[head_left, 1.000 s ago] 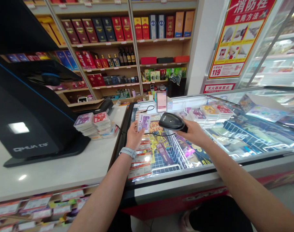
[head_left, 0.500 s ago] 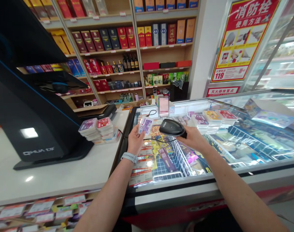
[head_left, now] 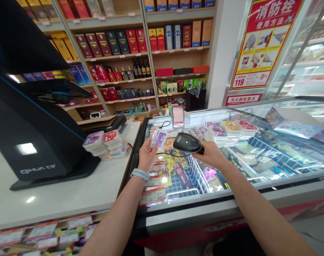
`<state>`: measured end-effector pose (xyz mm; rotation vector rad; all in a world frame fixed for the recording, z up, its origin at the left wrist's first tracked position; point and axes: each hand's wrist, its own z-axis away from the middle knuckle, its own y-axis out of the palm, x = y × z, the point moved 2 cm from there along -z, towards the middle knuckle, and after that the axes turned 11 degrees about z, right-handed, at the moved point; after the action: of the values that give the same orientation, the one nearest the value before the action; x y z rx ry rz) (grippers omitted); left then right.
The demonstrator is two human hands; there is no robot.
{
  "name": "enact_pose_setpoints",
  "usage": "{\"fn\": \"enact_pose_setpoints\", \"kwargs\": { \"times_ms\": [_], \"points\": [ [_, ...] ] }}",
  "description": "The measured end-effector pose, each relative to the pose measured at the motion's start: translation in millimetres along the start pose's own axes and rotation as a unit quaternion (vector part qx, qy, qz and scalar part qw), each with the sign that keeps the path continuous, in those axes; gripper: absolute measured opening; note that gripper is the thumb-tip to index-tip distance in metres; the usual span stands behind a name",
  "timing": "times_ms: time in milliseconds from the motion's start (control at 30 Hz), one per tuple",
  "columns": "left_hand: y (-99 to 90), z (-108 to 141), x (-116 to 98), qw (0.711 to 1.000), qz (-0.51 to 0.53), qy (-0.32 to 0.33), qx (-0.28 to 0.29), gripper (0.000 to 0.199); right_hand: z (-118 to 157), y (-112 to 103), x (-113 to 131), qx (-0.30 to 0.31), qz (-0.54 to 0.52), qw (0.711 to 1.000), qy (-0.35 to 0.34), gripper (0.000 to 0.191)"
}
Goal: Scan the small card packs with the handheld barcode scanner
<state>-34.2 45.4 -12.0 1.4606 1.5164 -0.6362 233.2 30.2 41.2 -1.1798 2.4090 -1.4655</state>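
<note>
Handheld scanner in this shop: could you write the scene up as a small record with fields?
Place: a white counter beside a glass-topped freezer
Left hand: holds a small purple and white packet
Right hand: holds a black corded handheld scanner
Left wrist: a pale wristband
On the counter: stacks of flat packaged goods
Behind: wooden shelves of boxes and bottles

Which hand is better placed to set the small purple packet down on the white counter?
The left hand seems better placed: it already holds the purple packet and sits right beside the white counter. The right hand is gripping the black barcode scanner and is farther away.
</note>
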Motion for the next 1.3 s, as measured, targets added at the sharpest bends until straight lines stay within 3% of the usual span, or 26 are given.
{"fn": "enact_pose_setpoints", "kwargs": {
  "times_ms": [167,800,1300],
  "points": [
    [0.2,-0.1,-1.0,1.000,0.006,-0.007,-0.003,0.056,-1.5,3.1,-0.2,0.025,-0.002,1.000,0.003,0.022],
    [1.2,-0.5,1.3,1.000,-0.006,-0.011,0.014,0.054,-2.2,4.8,-2.6,0.005,-0.024,1.000,0.013,0.030],
    [-0.3,-2.9,3.7,1.000,0.000,-0.008,-0.003,0.054,0.1,14.8,8.0,0.028,0.037,0.998,-0.034,0.017]
  ]
}}
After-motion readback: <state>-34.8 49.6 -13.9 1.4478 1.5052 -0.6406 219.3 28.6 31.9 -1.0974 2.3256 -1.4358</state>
